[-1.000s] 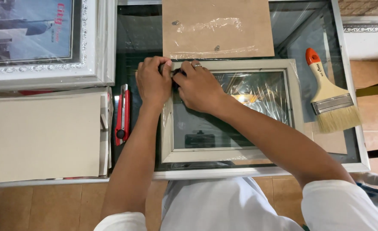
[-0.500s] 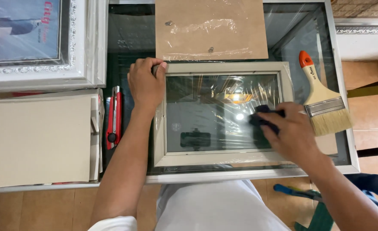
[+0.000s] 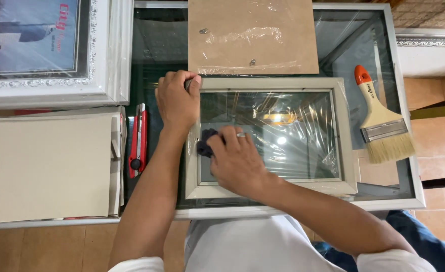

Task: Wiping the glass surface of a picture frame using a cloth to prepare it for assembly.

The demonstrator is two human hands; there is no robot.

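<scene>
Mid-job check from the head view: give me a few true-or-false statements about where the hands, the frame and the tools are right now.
1. The left hand grips the top left corner of the grey picture frame. True.
2. The right hand presses a dark cloth onto the right half of the frame's glass. False: the cloth sits on the left part of the glass.
3. The paintbrush lies on the glass table, to the right of the frame. True.
4. The red utility knife is held in the fingers of the left hand. False: it lies untouched, left of the frame.
5. The brown backing board lies above the frame in the picture. True.
</scene>
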